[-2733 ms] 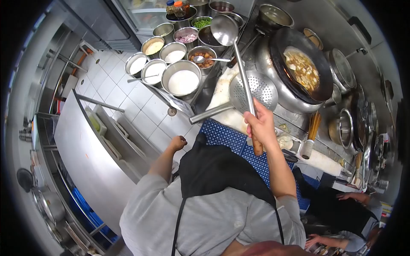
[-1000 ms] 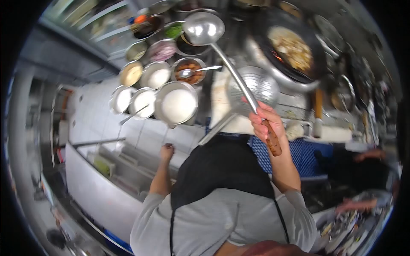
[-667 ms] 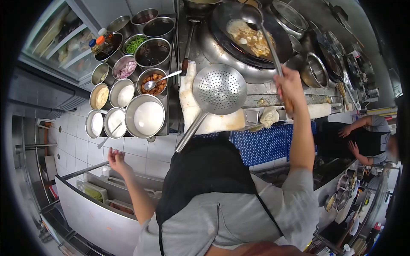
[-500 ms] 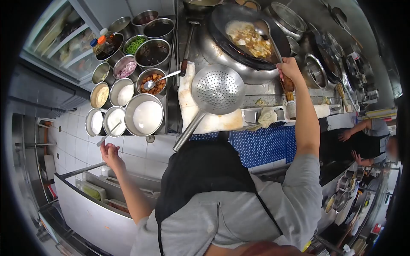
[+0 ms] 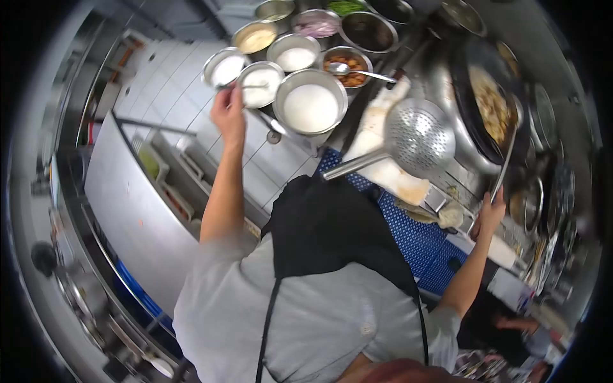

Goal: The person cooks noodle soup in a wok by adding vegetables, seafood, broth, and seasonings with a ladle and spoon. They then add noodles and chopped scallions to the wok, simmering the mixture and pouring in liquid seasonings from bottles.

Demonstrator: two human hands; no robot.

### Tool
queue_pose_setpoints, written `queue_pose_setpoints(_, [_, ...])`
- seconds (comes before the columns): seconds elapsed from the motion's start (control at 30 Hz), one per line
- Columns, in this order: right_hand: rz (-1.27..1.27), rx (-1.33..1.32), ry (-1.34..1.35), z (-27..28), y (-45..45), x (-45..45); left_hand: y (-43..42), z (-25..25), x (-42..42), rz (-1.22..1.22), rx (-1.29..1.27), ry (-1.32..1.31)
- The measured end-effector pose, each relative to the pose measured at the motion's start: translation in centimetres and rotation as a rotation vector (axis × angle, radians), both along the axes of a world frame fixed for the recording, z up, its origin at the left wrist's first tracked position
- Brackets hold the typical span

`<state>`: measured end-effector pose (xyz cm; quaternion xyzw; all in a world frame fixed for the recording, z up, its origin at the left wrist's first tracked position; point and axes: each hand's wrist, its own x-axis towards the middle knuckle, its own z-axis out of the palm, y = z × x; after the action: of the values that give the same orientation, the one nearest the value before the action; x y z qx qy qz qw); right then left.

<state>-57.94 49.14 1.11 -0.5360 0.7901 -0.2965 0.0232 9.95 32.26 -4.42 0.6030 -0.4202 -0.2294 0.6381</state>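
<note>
Nearest to the body, the handle of a strainer [image 5: 420,137] is laid across a stained towel [image 5: 377,131] and is pointed at the black apron [image 5: 332,223]. Enough room should be left around this handle, so that it is not knocked by an arm or by the apron.

A little further, the grip of a ladle [image 5: 504,163] is held by the right hand [image 5: 490,214], with the fingers closed around it. While attention is given to the other side, this ladle is best held steady and low.

At about twice the reach to the left, the small spoon [image 5: 257,85] is pinched by the left hand [image 5: 228,115], with thumb and fingertips brought together at the handle. The spoon stands tilted in a small pot [image 5: 282,78] of white contents, just beside a large pot [image 5: 319,75]. For good control, only a modest amount should be lifted, and the spoon should be levelled over its own pot, so that nothing is spilled into the neighbours.

Farthest, the food [image 5: 491,112] is contained in the wok [image 5: 471,89]. The ladle's bowl is placed at the wok's right side; whether the food is touched cannot be told.
</note>
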Motion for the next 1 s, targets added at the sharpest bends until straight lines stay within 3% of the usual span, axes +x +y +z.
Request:
queue_pose_setpoints(0.03, [-0.047, 0.023, -0.187, 0.0, 0.5, 0.8, -0.4, 0.5, -0.8, -0.016, -0.019, 0.014])
queue_pose_setpoints(0.1, [-0.131, -0.069, -0.228, -0.7, 1.4, 3.2, -1.1, 0.1, -1.8, -0.036, -0.080, -0.156])
queue_pose_setpoints(0.17, [-0.214, -0.073, -0.009, -3.6, 2.2, 3.0, -1.2, 1.2, -2.6, -0.049, -0.065, -0.202])
queue_pose_setpoints(0.3, [-0.246, -0.136, -0.457, -2.7, 3.3, 5.0, -1.1, 3.7, -2.1, -0.083, -0.103, -0.443])
queue_pose_setpoints(0.37, [-0.249, -0.209, -0.470, -1.6, 3.3, 6.5, -1.4, 3.9, -1.4, -0.086, -0.185, -0.552])
queue_pose_setpoints(0.47, [-0.257, -0.310, -0.525, 0.7, 3.2, 9.0, -1.1, 4.7, -1.2, -0.036, -0.279, -0.484])
queue_pose_setpoints(0.6, [-0.123, -0.354, -0.766, 4.4, 3.2, 12.2, -1.2, 3.5, -0.3, 0.018, -0.190, -0.297])
queue_pose_setpoints(0.7, [-0.071, -0.288, -0.845, 6.7, 3.0, 15.1, -1.3, 3.3, -0.7, 0.052, -0.168, -0.131])
queue_pose_setpoints(1.0, [0.206, -0.049, -1.112, 7.2, 0.2, 21.7, -1.8, 1.1, -1.2, -0.050, -0.089, -0.041])
